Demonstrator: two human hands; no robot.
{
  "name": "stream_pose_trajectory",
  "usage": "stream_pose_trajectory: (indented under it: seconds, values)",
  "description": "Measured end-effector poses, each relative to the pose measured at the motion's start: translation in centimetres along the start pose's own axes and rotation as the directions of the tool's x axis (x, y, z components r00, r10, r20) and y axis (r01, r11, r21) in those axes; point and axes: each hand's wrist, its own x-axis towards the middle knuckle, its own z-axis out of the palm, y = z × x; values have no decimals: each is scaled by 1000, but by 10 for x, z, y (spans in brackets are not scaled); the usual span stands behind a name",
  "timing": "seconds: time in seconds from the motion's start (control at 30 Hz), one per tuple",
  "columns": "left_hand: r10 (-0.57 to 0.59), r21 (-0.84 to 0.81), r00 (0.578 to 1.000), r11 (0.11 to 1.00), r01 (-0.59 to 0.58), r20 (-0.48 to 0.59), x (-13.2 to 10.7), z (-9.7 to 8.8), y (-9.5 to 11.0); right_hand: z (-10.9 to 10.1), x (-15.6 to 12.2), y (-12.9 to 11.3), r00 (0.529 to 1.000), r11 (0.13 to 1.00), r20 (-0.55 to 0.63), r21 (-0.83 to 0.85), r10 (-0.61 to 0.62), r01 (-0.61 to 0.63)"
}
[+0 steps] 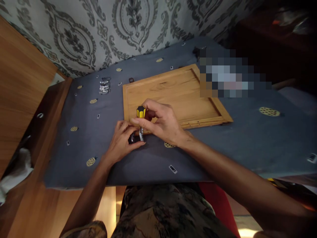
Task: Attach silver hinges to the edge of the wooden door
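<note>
My right hand is closed around a yellow and black screwdriver, its handle upright between thumb and fingers. Below it is a metal cabinet hinge at the near left edge of a framed wooden cabinet door. My left hand pinches around the hinge, thumb in front and fingers on the door's edge. The screwdriver's tip meets the hinge area, but the exact contact is too small to make out. The door lies flat on a blue-grey cloth, with small dark holes along its near edge.
Several metal hinges lie in a cluster on the patterned cloth at the back left. A small dark item sits behind the door. A patterned curtain hangs behind. Wooden furniture stands at the left. A blurred-out patch covers the back right.
</note>
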Motion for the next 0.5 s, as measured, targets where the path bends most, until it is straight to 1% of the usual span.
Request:
stream_pose_trajectory:
  seconds: [0.13, 0.3, 0.37, 0.5]
  values:
    - [6, -5, 1000, 1000, -6, -6, 1, 0, 0, -6, 2, 2, 992, 997, 119, 63, 37, -45]
    - [5, -7, 1000, 1000, -5, -8, 2, -1, 1, -12, 4, 2, 968, 983, 240, 153, 66, -105]
    - [-1, -1, 1000, 1000, 1, -4, 2, -1, 1, -12, 4, 1, 968, 981, 244, 171, 49, -92]
    - [-12, 1, 1000, 1000, 12, 0, 0, 0, 0, -9, 4, 1, 981, 994, 186, 109, -46, 26]
